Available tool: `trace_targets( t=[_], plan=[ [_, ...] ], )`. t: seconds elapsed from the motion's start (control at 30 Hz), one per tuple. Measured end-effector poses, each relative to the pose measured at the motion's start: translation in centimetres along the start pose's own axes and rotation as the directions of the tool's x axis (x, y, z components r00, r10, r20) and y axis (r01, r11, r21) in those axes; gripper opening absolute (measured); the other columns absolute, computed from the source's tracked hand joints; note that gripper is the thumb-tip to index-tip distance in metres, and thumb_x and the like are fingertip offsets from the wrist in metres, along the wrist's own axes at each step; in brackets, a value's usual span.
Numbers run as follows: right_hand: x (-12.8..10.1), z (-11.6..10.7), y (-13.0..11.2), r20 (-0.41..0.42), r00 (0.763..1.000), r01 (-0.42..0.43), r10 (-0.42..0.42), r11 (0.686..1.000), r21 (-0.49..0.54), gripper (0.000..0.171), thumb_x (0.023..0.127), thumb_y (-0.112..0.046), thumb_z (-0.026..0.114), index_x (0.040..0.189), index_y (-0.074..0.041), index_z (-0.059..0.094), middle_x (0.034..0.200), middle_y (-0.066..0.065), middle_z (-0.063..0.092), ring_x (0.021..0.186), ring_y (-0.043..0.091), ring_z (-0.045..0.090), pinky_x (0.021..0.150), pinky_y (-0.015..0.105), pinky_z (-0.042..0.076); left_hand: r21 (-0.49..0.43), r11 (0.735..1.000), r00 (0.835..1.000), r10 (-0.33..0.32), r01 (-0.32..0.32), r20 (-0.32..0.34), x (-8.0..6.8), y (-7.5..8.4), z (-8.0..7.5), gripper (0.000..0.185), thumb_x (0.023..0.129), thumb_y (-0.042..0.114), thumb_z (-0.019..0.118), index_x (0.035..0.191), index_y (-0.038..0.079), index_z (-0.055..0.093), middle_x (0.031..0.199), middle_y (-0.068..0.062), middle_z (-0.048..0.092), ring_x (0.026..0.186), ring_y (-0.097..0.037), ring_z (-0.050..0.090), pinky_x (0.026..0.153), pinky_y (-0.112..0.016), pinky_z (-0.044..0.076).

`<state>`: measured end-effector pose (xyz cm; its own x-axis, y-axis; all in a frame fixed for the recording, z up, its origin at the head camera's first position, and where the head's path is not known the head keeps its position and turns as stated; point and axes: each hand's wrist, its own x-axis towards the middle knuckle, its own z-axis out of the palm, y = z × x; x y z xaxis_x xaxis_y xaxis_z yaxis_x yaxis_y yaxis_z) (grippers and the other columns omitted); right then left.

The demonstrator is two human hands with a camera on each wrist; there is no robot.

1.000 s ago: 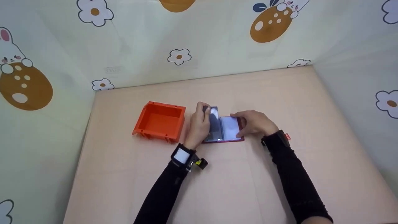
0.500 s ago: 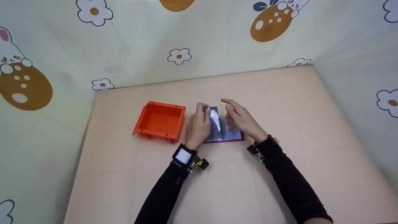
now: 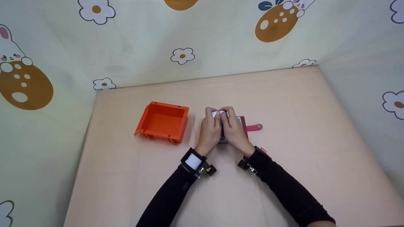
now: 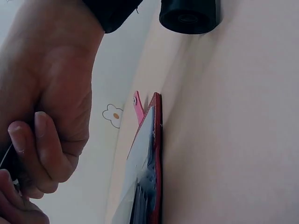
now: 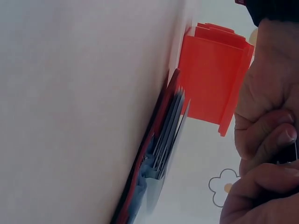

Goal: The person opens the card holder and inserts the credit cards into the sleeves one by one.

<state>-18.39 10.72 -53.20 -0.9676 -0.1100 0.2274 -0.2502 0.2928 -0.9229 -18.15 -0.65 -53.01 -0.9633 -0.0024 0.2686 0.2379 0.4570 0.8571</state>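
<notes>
My left hand (image 3: 210, 130) and right hand (image 3: 233, 130) both pinch a small card (image 3: 218, 114) at frame centre, above the open red card holder (image 3: 242, 123) on the bench (image 3: 284, 104). If my fingertips slip, I judge the card could drop among the clear sleeves or skid toward the orange bin (image 3: 161, 122) at left.

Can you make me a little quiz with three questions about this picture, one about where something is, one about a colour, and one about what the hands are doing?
1. Where is the bin?
A. Right of the hands
B. Left of the hands
C. On the card holder

2. What colour is the bin?
A. Orange
B. Blue
C. Green

3. What are the left hand and right hand doing?
A. Resting apart
B. Inside the bin
C. Together over the card holder

Answers: 1 B, it sits beside the left hand. 2 A, its walls are orange. 3 C, the fingers meet above it.
</notes>
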Motion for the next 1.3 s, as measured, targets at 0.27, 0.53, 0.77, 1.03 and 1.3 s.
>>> trace_targets(
  t=[0.27, 0.53, 0.77, 1.03, 1.3],
  plan=[
    [1.2, -2.7, -0.5, -0.008, 1.0, 0.0, 0.0, 1.0, -0.012, 0.025, 0.111, -0.015, 0.042, 0.132, -0.006, 0.053, 0.101, 0.02, 0.07, 0.081, 0.029, 0.067, 0.072, 0.032, 0.054, 0.091, 0.996, 0.985, -0.038, 0.023, 0.166, 1.3, -0.7, -2.0, 0.035, 0.11, 0.041, 0.047, 0.124, 0.009, 0.052, 0.1, -0.012, 0.067, 0.085, -0.024, 0.061, 0.074, -0.037, 0.05],
    [3.0, -7.7, -1.3, -0.132, 0.991, 0.035, -0.002, 0.969, 0.244, 0.029, 0.112, -0.021, 0.039, 0.124, 0.0, 0.057, 0.094, 0.013, 0.054, 0.051, 0.015, 0.051, 0.032, 0.028, 0.039, 0.364, 0.913, 0.809, -0.069, -0.185, 0.584, 2.0, -2.8, -4.7, 0.096, 0.074, 0.045, 0.093, 0.155, 0.021, 0.047, 0.158, -0.001, 0.048, 0.141, -0.024, 0.046, 0.117, -0.048, 0.042],
    [3.2, -8.4, -1.5, -0.061, 0.998, 0.01, 0.016, 0.917, 0.4, 0.034, 0.113, -0.027, 0.039, 0.125, -0.002, 0.059, 0.103, 0.014, 0.06, 0.065, 0.021, 0.061, 0.044, 0.031, 0.051, 0.372, 0.917, 0.804, -0.11, -0.145, 0.585, 2.0, -3.4, -4.7, 0.092, 0.07, 0.041, 0.097, 0.149, 0.016, 0.056, 0.14, -0.004, 0.059, 0.124, -0.022, 0.052, 0.108, -0.039, 0.048],
    [3.2, -9.3, -1.5, 0.14, 0.983, 0.0, -0.116, 0.771, 0.637, 0.072, 0.076, -0.002, 0.023, 0.143, 0.0, 0.05, 0.149, 0.019, 0.055, 0.121, 0.032, 0.065, 0.084, 0.047, 0.062, 0.401, 0.908, 0.798, -0.151, -0.122, 0.584, 1.9, -3.2, -4.5, 0.092, 0.072, 0.045, 0.095, 0.149, 0.018, 0.055, 0.137, -0.003, 0.059, 0.121, -0.022, 0.052, 0.106, -0.039, 0.05],
    [3.4, -9.7, -1.8, 0.281, 0.959, -0.151, -0.037, 0.771, 0.618, 0.082, 0.085, 0.006, 0.029, 0.165, -0.007, 0.016, 0.171, 0.005, 0.025, 0.15, 0.029, 0.042, 0.094, 0.049, 0.059, 0.406, 0.908, 0.798, -0.168, -0.104, 0.579, 1.9, -3.2, -4.5, 0.092, 0.072, 0.046, 0.094, 0.151, 0.019, 0.054, 0.138, -0.004, 0.058, 0.123, -0.023, 0.052, 0.106, -0.04, 0.051]
  ],
)
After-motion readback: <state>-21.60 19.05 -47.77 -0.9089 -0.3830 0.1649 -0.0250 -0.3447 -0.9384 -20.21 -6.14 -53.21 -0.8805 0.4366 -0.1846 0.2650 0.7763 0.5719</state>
